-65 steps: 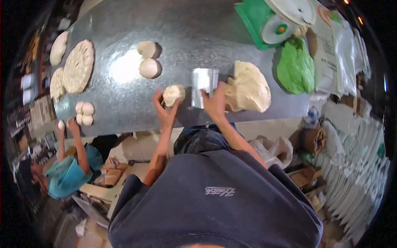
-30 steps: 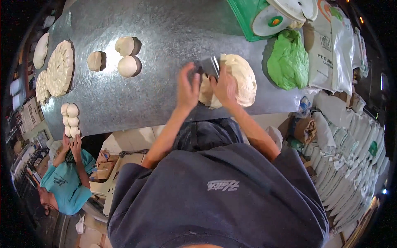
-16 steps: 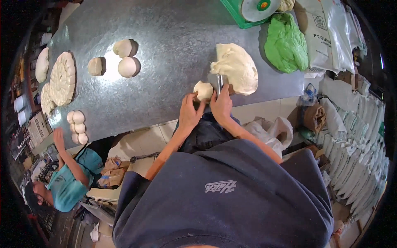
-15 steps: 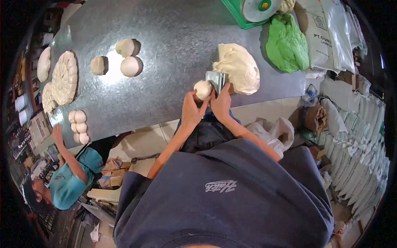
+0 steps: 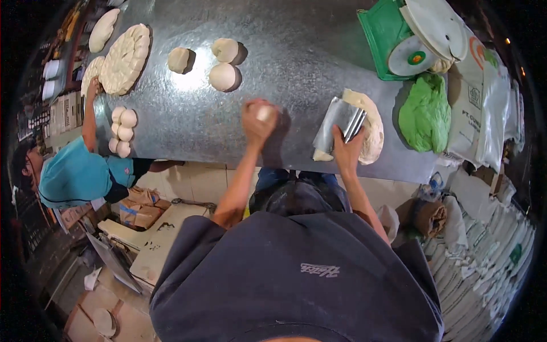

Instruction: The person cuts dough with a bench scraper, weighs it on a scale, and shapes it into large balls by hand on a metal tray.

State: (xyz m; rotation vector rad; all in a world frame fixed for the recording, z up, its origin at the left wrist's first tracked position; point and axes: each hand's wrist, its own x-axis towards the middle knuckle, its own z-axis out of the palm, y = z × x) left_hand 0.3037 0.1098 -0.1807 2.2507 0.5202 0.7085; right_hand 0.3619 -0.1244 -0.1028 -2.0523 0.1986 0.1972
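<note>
My left hand (image 5: 257, 121) is closed over a small lump of dough (image 5: 264, 113) and presses it on the steel table (image 5: 285, 74). Further right, my right hand (image 5: 347, 149) grips a metal bench scraper (image 5: 337, 123), which lies flat against the big mass of pale dough (image 5: 369, 128). Three shaped dough balls (image 5: 223, 76) lie on the table beyond my left hand.
At the far right are a green scale (image 5: 399, 43) with a white dish, a green plastic bag (image 5: 424, 114) and flour sacks (image 5: 484, 97). On the left, another person in a teal shirt (image 5: 74, 174) reaches toward rows of dough balls (image 5: 122, 128) and a round ring of portions (image 5: 124, 57).
My left hand has carried the cut lump leftward, away from the big dough, and now rolls it on the table. My right hand stays at the big dough with the scraper.
</note>
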